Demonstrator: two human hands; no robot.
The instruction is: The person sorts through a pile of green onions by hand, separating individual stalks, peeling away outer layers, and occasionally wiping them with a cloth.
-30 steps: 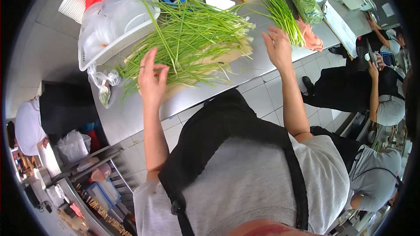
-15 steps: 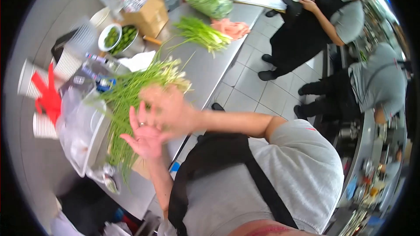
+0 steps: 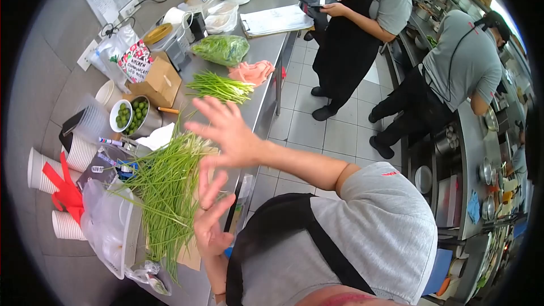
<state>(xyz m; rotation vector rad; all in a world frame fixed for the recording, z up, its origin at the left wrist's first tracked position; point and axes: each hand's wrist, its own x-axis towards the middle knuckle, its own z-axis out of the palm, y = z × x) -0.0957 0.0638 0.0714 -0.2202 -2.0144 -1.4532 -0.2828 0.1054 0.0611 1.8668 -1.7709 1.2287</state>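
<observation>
A loose pile of long, thin green onions (image 3: 170, 192) lies on the steel counter (image 3: 190, 283). My right hand (image 3: 229, 133) is raised over the counter beside the pile's upper end, fingers spread and holding nothing. Closer to my body, my left hand (image 3: 211, 224) is held up at the pile's near side. Its fingers are apart and bent, with nothing visible in them. Beyond my right hand sits a neater bunch of green onions (image 3: 218, 88), next to a pink cloth (image 3: 252, 72).
Along the wall stand a bowl of green citrus (image 3: 123, 115), a cardboard box (image 3: 158, 82), paper cups (image 3: 82, 153) and a plastic-covered tub (image 3: 116, 226). A bag of greens (image 3: 221, 50) and a clipboard (image 3: 277, 20) lie farther off. Two co-workers (image 3: 362, 28) (image 3: 459, 62) stand across the aisle.
My view has shifted, showing more of the far counter. My hands, overlapping before, are now farther apart, the right one farther up the counter. Both stay open.
</observation>
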